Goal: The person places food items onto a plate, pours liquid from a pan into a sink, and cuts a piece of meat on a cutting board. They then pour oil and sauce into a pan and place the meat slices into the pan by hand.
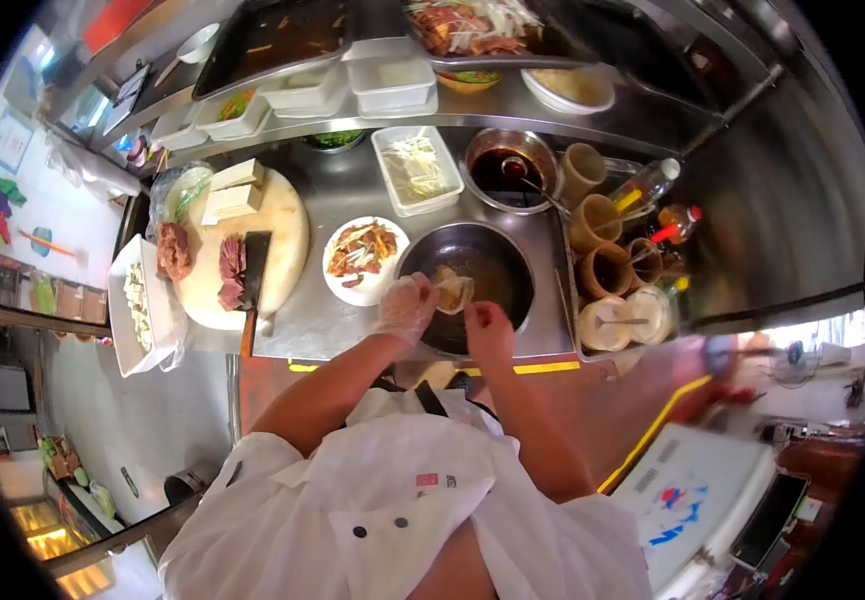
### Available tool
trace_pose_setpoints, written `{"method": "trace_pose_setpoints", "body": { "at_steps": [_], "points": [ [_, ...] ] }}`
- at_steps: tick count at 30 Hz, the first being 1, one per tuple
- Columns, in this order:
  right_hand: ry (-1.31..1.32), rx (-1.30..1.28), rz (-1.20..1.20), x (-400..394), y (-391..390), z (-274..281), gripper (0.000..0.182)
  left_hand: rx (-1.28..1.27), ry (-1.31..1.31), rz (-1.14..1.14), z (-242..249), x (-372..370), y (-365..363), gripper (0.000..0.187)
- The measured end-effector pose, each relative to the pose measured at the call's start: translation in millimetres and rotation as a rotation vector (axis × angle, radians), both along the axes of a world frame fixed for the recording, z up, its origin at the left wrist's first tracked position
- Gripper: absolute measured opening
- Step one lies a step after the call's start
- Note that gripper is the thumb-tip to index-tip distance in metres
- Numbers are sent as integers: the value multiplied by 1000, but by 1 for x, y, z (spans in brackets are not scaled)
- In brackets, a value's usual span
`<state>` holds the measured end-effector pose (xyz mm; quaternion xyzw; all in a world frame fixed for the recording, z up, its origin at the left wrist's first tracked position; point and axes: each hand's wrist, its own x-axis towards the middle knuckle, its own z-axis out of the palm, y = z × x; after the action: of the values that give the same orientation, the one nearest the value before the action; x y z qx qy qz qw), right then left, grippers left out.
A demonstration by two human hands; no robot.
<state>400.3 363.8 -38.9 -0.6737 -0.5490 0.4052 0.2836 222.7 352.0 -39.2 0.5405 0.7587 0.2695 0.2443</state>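
Note:
Over the front of a dark wide pan (503, 250), both my hands are close together. A clear plastic glove covers my left hand (409, 306), its fingers closed on a crumpled piece of clear plastic (454, 291) with the pan's brownish inside behind it. Bare and just to the right, my right hand (490, 330) has its fingers curled in at the pan's near rim; I cannot tell what is in them. Left of the pan stands a white plate (341, 290) of browned meat with pale strips (363, 250).
A round cutting board (288, 205) bears tofu blocks (235, 192), sliced meat (232, 272) and a cleaver (254, 275). Behind the pan are a tub of pale shreds (415, 170) and a bowl of dark sauce (503, 180). Bamboo containers (596, 220) and bottles line the right; a shelf (323, 130) crosses above.

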Motion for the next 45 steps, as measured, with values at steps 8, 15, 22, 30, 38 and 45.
{"method": "trace_pose_setpoints", "body": {
  "at_steps": [8,15,22,30,38,45],
  "points": [
    [1019,-699,-107,2,25,-7,23,88,320,-269,4,32,14,28],
    [1337,-841,-87,-20,30,-62,14,-37,441,-342,12,24,5,25],
    [1451,-606,-335,-49,22,-80,11,52,116,-283,12,4,-11,20],
    [1571,-409,-303,-58,24,-48,43,219,-126,-296,1,2,-18,15],
    [1126,-170,-126,-48,23,-36,41,143,-376,-375,23,11,-13,11],
    [1290,-322,-357,-48,29,-31,46,205,-259,-467,0,15,-6,8]
  ]
}}
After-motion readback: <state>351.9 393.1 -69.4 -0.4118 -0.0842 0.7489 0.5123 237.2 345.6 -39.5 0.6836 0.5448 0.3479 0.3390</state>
